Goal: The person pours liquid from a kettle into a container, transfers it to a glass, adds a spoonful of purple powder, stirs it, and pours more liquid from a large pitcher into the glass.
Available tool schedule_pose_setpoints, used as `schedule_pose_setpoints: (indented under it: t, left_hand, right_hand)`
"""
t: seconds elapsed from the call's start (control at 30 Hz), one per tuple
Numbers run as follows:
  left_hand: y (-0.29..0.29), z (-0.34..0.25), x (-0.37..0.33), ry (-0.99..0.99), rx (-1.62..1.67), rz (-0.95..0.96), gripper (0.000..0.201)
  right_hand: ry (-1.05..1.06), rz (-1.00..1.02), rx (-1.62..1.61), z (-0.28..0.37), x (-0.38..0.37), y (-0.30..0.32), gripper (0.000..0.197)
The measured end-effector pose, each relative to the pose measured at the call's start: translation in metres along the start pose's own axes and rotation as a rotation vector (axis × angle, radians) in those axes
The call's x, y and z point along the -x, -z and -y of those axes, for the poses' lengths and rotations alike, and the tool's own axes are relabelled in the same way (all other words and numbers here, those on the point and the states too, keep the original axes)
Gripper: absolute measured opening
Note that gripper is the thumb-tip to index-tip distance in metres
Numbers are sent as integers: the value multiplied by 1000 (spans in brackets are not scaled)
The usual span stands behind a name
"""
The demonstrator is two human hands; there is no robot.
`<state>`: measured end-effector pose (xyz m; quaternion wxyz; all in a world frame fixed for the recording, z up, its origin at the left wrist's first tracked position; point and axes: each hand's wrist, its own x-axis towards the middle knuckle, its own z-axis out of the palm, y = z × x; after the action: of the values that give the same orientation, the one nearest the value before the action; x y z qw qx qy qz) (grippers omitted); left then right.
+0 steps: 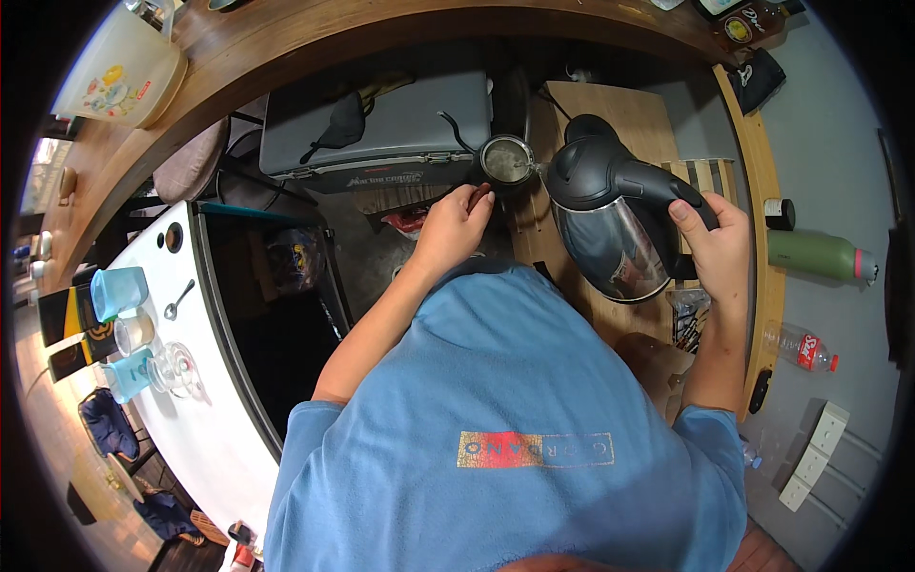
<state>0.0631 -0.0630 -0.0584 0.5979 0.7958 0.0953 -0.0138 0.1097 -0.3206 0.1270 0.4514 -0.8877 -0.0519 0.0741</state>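
Observation:
My right hand [715, 238] is wrapped round the black handle of a silver-and-black electric kettle [615, 243]. The kettle is tipped to the left, and its spout end is close to the rim of a small dark gooseneck kettle [506, 181]. The gooseneck kettle has no lid on, and cloudy-looking liquid or steam shows inside it. Its thin curved spout points away to the far left. My left hand [456, 224] is closed on its handle, at the near side. A thin glint, apparently water, shows between the two kettles.
Below the kettles is a slatted wooden bench [543, 243]. A large grey case [410, 124] stands beyond my left hand. A white cabinet top [181, 315] at left carries blue cups [119, 291], glassware and a spoon [178, 300]. A green flask [815, 255] and plastic bottle [805, 348] are at right.

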Motion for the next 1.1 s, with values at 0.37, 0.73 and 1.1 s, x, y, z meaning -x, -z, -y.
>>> schedule_pose_setpoints:
  t: [0.37, 0.73, 1.1]
  left_hand:
    - [-8, -4, -5, 32, -16, 66, 34]
    - [-24, -9, -14, 26, -18, 144, 35]
    - [-37, -5, -26, 20, 31, 193, 35]
  right_hand:
    - [-48, -27, -50, -10, 4, 3, 30]
    - [-90, -99, -108, -26, 11, 11, 34]
    - [-95, -215, -147, -59, 26, 13, 32]
